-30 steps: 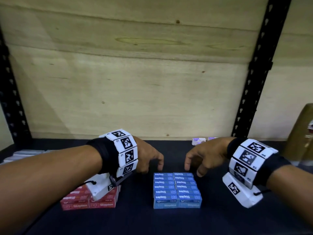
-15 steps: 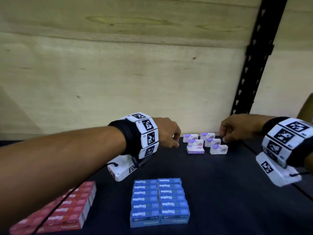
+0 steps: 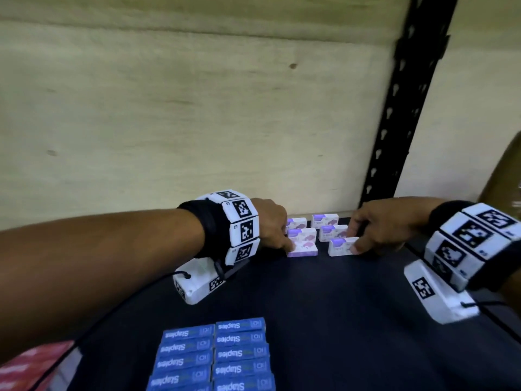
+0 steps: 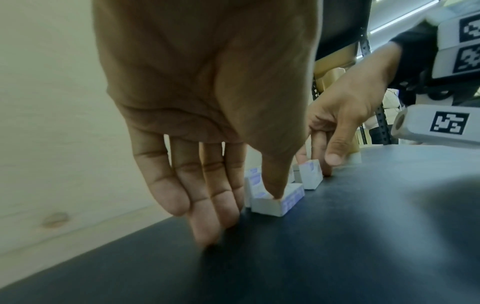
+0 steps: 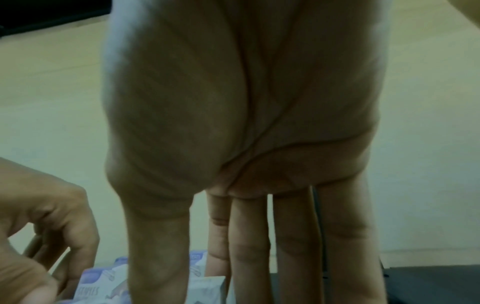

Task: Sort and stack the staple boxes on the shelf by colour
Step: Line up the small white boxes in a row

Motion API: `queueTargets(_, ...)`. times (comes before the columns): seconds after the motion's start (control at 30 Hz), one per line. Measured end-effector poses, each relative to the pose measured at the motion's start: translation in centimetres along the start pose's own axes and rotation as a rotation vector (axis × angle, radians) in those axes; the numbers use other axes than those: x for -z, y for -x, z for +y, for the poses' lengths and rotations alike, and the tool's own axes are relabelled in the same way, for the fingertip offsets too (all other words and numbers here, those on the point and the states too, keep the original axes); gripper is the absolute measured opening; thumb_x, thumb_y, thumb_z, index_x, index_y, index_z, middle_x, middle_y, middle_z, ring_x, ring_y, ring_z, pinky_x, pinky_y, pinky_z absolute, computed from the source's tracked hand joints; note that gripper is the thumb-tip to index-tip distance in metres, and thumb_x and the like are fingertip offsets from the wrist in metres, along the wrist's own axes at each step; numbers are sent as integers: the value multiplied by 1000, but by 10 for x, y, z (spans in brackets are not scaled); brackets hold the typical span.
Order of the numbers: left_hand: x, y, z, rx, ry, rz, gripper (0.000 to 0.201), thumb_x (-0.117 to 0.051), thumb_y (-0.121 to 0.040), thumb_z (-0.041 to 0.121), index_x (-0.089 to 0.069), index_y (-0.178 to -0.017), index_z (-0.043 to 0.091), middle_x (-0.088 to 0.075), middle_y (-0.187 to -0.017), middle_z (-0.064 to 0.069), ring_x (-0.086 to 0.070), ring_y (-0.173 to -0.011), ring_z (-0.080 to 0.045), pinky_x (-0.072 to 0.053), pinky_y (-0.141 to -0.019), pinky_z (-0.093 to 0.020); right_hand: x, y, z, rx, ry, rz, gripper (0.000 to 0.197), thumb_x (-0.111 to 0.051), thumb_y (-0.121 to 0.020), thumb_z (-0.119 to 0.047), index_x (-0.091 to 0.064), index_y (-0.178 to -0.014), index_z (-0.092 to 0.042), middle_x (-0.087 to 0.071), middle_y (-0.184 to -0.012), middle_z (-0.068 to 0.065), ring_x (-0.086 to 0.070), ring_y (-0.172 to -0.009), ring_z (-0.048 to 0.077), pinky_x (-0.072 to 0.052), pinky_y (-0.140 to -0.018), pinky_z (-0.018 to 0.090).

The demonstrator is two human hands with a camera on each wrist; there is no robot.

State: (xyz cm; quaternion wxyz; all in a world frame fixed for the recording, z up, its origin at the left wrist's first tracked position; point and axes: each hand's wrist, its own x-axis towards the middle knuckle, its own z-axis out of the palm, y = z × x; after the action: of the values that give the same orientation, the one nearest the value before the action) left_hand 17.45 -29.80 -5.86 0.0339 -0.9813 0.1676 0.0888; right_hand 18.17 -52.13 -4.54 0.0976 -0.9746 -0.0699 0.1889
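Several small white-and-purple staple boxes [image 3: 324, 221] stand at the back of the dark shelf [image 3: 338, 306]. My left hand [image 3: 284, 241] has straight fingers on the shelf beside the front left box [image 3: 303, 245]. In the left wrist view its thumb tip [image 4: 275, 195] rests on that box [image 4: 270, 207]. My right hand [image 3: 358, 238] touches the right end of the front right box [image 3: 339, 246] with its thumb, and its straight fingers reach behind. A blue stack [image 3: 214, 356] lies near the front and red boxes [image 3: 28, 362] at the lower left.
A plywood back panel [image 3: 197, 122] closes the shelf just behind the white boxes. A black perforated upright [image 3: 403, 108] rises at the back right, with something brown [image 3: 504, 176] beyond it. Bare shelf lies between the white boxes and the blue stack.
Both hands left the blue stack and reached to the back of the shelf. They now close in on the white boxes from either side, with thumbs touching the front two.
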Motion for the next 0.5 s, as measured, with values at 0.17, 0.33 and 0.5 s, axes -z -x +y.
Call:
queueTargets(0.17,-2,-4,-2,-3,91,-5,37,-63,-86,51,-75,-94,17,-58,-52,10,-59,-67,-13,-49,-72,-27,-2,-2,3,22,17,-25,20,-77,-84,-32,-67,-99,-24,-70,-76,-2,-63,-69,11,-56,-60,25)
queueTargets(0.33,-4,-3,-3,-11,178,-14,32,-67,-85,47,-77,-86,17,-66,-57,7,-59,-60,-9,-51,-74,-27,-4,0,1,48,70,-20,16,-75,-85,-30,-65,-96,-24,-69,-77,-2,-62,-67,12,-53,-56,23)
queueTargets(0.5,-5,1,0,8,220,-23,31,-74,-78,48,-71,-91,21,-68,-63,6,-61,-64,-9,-49,-72,-25,-5,7,0,54,99,-13,16,-76,-84,-34,-65,-88,-24,-67,-76,-3,-57,-57,9,-52,-59,23)
